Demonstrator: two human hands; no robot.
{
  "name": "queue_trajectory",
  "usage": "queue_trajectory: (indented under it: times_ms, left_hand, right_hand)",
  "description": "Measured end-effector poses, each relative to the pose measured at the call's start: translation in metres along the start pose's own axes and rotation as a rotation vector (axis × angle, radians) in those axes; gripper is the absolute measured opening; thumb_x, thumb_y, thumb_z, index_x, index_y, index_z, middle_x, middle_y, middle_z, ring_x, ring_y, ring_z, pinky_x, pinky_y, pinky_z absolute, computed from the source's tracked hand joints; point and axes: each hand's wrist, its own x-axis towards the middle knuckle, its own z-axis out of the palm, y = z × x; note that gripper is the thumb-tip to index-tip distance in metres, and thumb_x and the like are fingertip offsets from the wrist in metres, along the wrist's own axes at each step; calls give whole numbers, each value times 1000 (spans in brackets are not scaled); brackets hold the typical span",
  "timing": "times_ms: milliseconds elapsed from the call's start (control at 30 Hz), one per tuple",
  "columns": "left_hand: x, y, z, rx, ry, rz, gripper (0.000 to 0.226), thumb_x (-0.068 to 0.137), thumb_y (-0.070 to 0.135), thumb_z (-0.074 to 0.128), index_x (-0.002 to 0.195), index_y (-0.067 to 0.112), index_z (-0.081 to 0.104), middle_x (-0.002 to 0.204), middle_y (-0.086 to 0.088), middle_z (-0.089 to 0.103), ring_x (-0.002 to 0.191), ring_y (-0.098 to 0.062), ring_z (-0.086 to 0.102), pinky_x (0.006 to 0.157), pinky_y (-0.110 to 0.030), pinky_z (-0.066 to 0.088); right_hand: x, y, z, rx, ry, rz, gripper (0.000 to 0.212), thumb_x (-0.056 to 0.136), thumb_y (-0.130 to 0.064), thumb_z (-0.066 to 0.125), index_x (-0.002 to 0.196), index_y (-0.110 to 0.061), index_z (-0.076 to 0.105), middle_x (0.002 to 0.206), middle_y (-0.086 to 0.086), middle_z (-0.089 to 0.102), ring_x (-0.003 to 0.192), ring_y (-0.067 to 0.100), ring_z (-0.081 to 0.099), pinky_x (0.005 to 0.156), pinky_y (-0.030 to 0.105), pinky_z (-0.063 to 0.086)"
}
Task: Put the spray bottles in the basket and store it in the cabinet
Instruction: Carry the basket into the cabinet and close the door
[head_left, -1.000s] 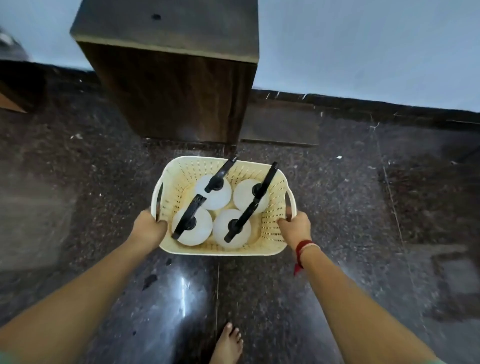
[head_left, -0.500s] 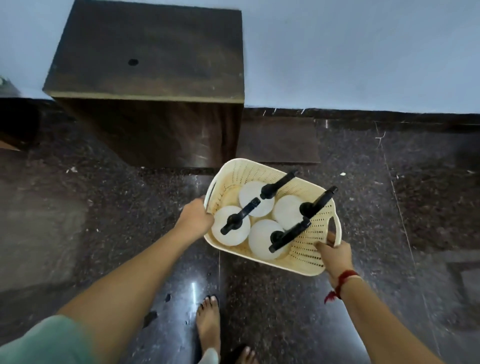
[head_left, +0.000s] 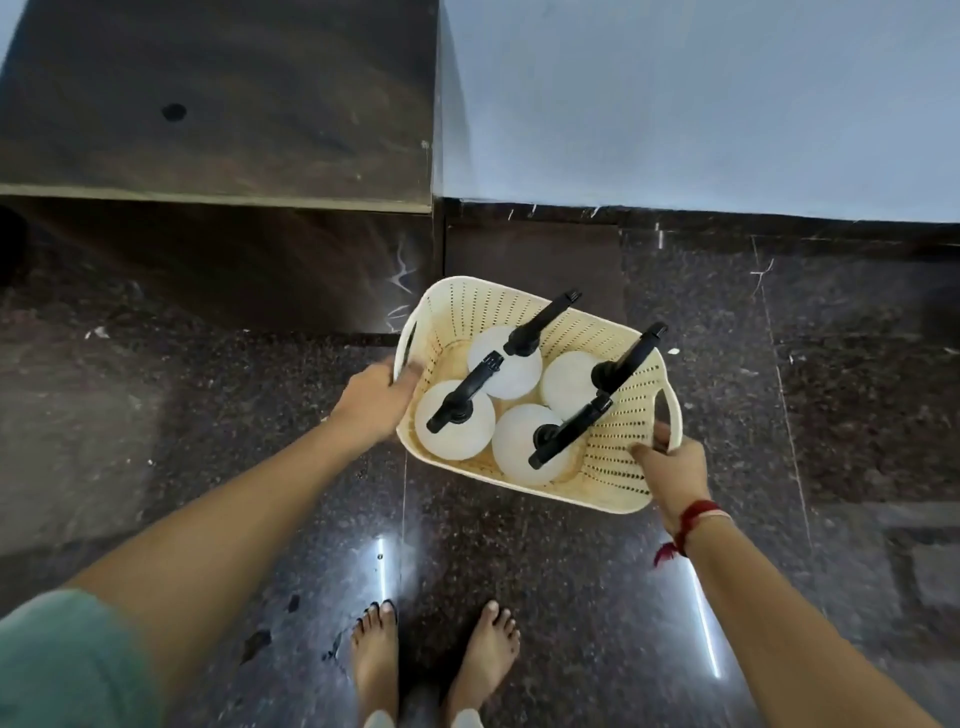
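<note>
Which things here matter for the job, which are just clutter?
Job: basket, four spray bottles, cabinet, left hand and right hand gripping the basket's handles.
Not job: white scraps on the floor, red wrist thread.

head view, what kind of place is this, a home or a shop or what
Probably a room in a home: a polished dark granite floor, a plain pale wall, a dark wooden cabinet against it, and bare feet beside it.
</note>
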Motion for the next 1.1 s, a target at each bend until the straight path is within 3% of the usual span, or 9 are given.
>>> queue_trajectory:
  times_ms: [67,167,233,300,400,467,833,1000,1100]
  left_hand:
    - [2,20,-13,45,199,153,61,91,65,22,97,21,62,86,-3,68,86,-26,63,76,-37,50]
    - [19,53,-34,303,548,533,53,90,63,21,85,23,55,64,12,50,76,-20,53,60,-30,36]
    - [42,72,-40,698,524,716,51,93,54,24,97,17,60,87,-2,62,99,-28,55,80,-42,44]
    - [68,79,-42,1329,458,804,55,95,46,23,127,11,50,134,-13,52,133,-33,37,112,-55,17]
    - [88,74,-42,1901,410,706,65,95,40,20,149,4,17,158,-16,14,146,-35,3,112,-59,-8]
    - [93,78,-37,2033,404,593,66,96,41,24,149,4,15,157,-18,12,145,-38,2,111,-62,-9]
    - [97,110,-14,2129,405,520,56,92,43,45,139,13,42,137,-16,41,130,-35,35,114,-60,9]
    - [82,120,-5,1811,350,449,35,92,32,48,120,12,54,118,-9,61,113,-30,52,108,-45,25]
    - [69,112,-2,1587,207,415,19,91,17,47,106,13,58,98,-1,67,94,-24,61,92,-36,33]
  right_hand:
    - [8,0,-10,21,-13,12,31,85,8,57,102,-15,68,84,2,69,77,18,65,73,32,54]
    - [16,5,-29,42,0,32,30,85,9,58,112,-4,64,97,11,68,81,25,64,83,41,52]
    - [19,12,-42,39,2,55,27,85,8,59,106,-7,65,92,9,69,75,21,64,82,42,51]
    - [21,20,-55,19,9,88,23,85,7,60,97,-12,67,80,3,71,73,21,65,82,43,51]
    - [17,33,-68,-14,18,138,21,87,5,59,102,-8,66,86,13,69,80,29,65,85,48,51]
    - [14,43,-70,-16,29,166,26,87,5,59,110,-3,65,90,16,68,87,32,64,87,51,51]
    - [4,81,-67,-17,60,262,31,85,5,60,114,-7,65,100,18,69,91,33,64,89,50,51]
    - [-3,77,-65,-5,80,281,27,85,5,60,108,-9,65,99,19,67,93,37,65,90,57,50]
    - [-8,68,-64,23,101,289,27,86,6,59,111,-4,64,94,21,66,78,33,64,75,48,54]
